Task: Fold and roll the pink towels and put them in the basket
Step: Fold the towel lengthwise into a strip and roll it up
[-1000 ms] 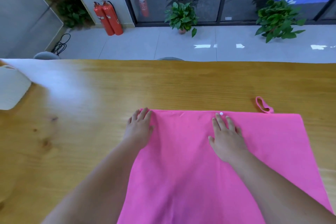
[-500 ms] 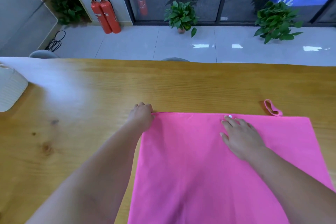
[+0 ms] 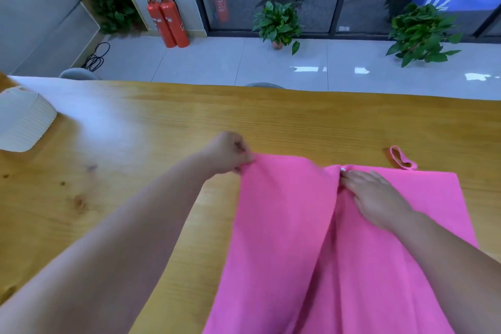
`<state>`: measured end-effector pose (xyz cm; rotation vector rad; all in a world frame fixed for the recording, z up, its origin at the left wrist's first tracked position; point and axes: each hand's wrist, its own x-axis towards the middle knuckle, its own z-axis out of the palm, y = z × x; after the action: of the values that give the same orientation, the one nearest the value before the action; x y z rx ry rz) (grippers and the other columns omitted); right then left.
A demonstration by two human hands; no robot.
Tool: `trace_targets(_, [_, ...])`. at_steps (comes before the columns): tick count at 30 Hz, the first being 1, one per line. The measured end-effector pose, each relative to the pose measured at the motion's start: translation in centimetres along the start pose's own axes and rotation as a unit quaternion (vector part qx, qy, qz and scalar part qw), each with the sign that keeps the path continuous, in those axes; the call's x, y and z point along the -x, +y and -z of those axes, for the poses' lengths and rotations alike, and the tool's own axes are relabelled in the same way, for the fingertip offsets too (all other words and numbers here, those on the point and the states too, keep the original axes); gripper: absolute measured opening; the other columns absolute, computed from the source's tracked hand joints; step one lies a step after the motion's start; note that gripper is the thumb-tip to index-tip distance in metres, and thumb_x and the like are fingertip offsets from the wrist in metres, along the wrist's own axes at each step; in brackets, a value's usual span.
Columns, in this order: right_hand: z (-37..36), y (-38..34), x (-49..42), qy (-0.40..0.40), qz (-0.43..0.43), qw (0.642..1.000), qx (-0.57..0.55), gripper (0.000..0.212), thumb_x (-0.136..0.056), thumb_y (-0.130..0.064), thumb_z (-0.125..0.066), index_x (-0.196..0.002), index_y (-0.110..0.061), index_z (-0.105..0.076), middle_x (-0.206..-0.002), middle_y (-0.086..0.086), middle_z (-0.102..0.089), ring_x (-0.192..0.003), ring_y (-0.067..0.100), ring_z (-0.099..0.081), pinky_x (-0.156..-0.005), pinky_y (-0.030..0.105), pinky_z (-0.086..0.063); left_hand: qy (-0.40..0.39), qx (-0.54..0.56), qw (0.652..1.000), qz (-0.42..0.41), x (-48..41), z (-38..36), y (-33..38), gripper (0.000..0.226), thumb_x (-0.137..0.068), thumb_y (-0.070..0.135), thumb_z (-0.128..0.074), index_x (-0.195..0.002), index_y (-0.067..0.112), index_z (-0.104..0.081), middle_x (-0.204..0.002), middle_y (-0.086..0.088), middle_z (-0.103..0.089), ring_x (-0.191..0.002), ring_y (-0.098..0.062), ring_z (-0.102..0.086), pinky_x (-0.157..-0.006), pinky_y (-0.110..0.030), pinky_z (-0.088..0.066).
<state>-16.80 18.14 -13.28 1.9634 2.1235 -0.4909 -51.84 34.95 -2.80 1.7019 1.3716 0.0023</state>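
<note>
A pink towel [image 3: 284,238] lies spread on the wooden table [image 3: 122,171], running toward me off the bottom of the view. My left hand [image 3: 227,153] pinches the towel's far left corner and holds it lifted, so the left part rises in a fold. My right hand [image 3: 376,198] presses flat on the towel near the middle of its far edge, fingers straight. A pink hanging loop [image 3: 402,161] sticks out at the far right corner. The white ribbed basket [image 3: 23,119] stands at the table's left edge, partly cut off.
The table's far edge runs across the view; beyond it are a tiled floor, two chair backs [image 3: 80,74], red fire extinguishers [image 3: 168,22], potted plants [image 3: 279,24] and glass doors. Bare wood lies between the basket and the towel.
My left hand went from lying flat on the towel's corner to pinching it and lifting it up and rightward. My right hand stayed pressed on the far edge.
</note>
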Motion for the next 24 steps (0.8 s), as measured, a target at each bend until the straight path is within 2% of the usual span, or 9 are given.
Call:
trace_targets(2, [-0.2,-0.2,0.1,-0.012,-0.007,1.0,0.007,0.075,-0.092,-0.013,-0.051,-0.162,-0.036,-0.033,-0.169,-0.016,-0.025,-0.154,0.013,-0.031,-0.126,0.045,-0.024,0.058,-0.288,0.954,0.051,-0.4,-0.3,-1.3,0.009,-0.089,0.006,-0.063,-0.091,0.013,-0.067,-0.093,-0.011,-0.073,-0.083,-0.033,-0.072,-0.073,-0.044,-0.063])
trace_targets(3, [-0.3,-0.2,0.0,-0.013,-0.008,1.0,0.011,0.077,-0.092,-0.012,-0.052,-0.162,-0.037,-0.03,-0.17,-0.017,-0.023,-0.154,0.014,-0.03,-0.126,0.045,-0.023,0.042,-0.271,0.961,0.033,0.0,-0.7,-0.9,0.008,-0.09,0.006,-0.063,-0.091,0.012,-0.068,-0.091,-0.011,-0.075,-0.08,-0.031,-0.073,-0.073,-0.045,-0.064])
trace_targets(5, [-0.8,0.1,-0.3,-0.002,0.0,1.0,0.022,0.075,-0.093,-0.015,-0.048,-0.163,-0.037,-0.029,-0.171,-0.015,-0.022,-0.154,0.016,-0.031,-0.125,0.046,-0.025,-0.062,0.033,0.997,-0.043,1.6,-1.8,1.3,0.006,-0.093,0.005,-0.074,-0.092,0.005,-0.068,-0.084,-0.011,-0.075,-0.074,-0.025,-0.073,-0.071,-0.042,-0.064])
trace_targets(8, [-1.8,0.9,0.0,0.012,0.01,0.999,0.034,0.067,-0.094,-0.025,-0.034,-0.161,-0.036,-0.034,-0.171,-0.013,-0.021,-0.152,0.017,-0.034,-0.122,0.047,-0.031,-0.195,0.268,0.939,-0.096,3.7,-1.6,4.1,0.007,-0.097,0.004,-0.07,-0.095,0.005,-0.064,-0.079,-0.004,-0.068,-0.072,-0.013,-0.066,-0.066,-0.024,-0.057])
trace_targets(11, [-2.1,1.0,0.8,0.0,0.002,0.999,0.033,0.071,-0.096,-0.022,-0.039,-0.164,-0.035,-0.024,-0.174,-0.013,-0.007,-0.158,0.015,-0.022,-0.123,0.045,-0.03,0.028,0.086,0.996,-0.015,0.8,-0.4,-0.1,0.013,-0.091,0.011,-0.08,-0.089,0.008,-0.068,-0.079,-0.007,-0.072,-0.073,-0.022,-0.072,-0.072,-0.042,-0.064])
trace_targets(13, [-2.0,0.9,0.9,-0.008,-0.006,0.999,0.035,0.08,-0.096,-0.02,-0.045,-0.166,-0.035,-0.01,-0.174,-0.014,0.004,-0.16,0.013,-0.011,-0.125,0.042,-0.027,0.128,-0.1,0.986,0.027,-0.9,0.6,-3.3,0.014,-0.088,0.018,-0.079,-0.083,0.02,-0.066,-0.077,-0.002,-0.072,-0.079,-0.027,-0.073,-0.071,-0.04,-0.061])
trace_targets(18, [-2.0,0.7,0.6,-0.018,-0.003,0.999,0.046,0.085,-0.097,-0.021,-0.046,-0.166,-0.036,0.001,-0.172,-0.016,0.015,-0.161,0.011,-0.001,-0.127,0.042,-0.024,0.227,-0.259,0.939,0.004,-3.7,0.2,-5.0,0.006,-0.095,0.021,-0.068,-0.096,0.023,-0.064,-0.095,-0.004,-0.067,-0.093,-0.033,-0.064,-0.073,-0.039,-0.05])
trace_targets(22, [-2.7,-1.0,0.9,0.042,-0.071,0.996,0.03,0.079,-0.106,-0.033,-0.045,-0.164,-0.034,0.007,-0.173,-0.01,0.011,-0.162,0.02,0.0,-0.128,0.05,-0.017,0.309,-0.279,0.909,-0.021,-2.8,-5.0,-4.4,0.03,-0.094,0.014,-0.06,-0.123,0.02,-0.063,-0.126,-0.009,-0.056,-0.113,-0.035,-0.055,-0.091,-0.048,-0.048])
trace_targets(24, [-3.7,-3.3,1.8,0.092,-0.132,0.987,0.006,0.075,-0.106,-0.045,-0.042,-0.166,-0.028,-0.002,-0.176,-0.002,0.004,-0.161,0.027,-0.003,-0.128,0.054,-0.016,0.277,-0.262,0.92,-0.094,-0.8,-10.0,-4.6,0.046,-0.094,0.025,-0.062,-0.14,0.021,-0.055,-0.151,-0.013,-0.045,-0.133,-0.037,-0.046,-0.107,-0.05,-0.044])
